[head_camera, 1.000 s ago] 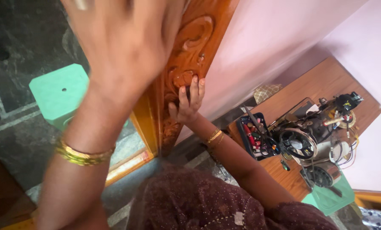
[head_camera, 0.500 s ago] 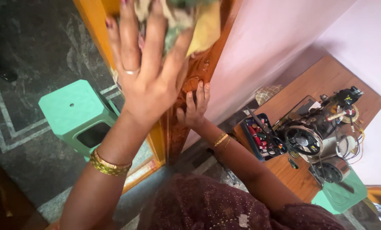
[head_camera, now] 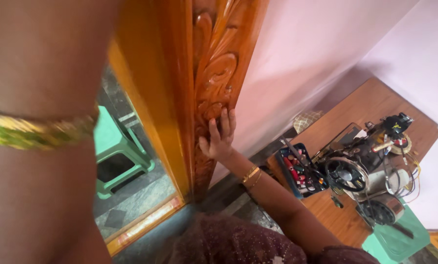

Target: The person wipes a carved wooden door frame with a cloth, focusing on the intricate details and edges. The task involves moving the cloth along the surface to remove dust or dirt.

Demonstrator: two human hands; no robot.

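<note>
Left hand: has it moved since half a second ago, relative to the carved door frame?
Yes. The left hand has gone up out of view; only its forearm and gold bangles fill the left side, beside the carved door frame. The right hand still rests on the carving.

Single head-worn view, looking steeply down (left forearm very near), carved door frame close
</note>
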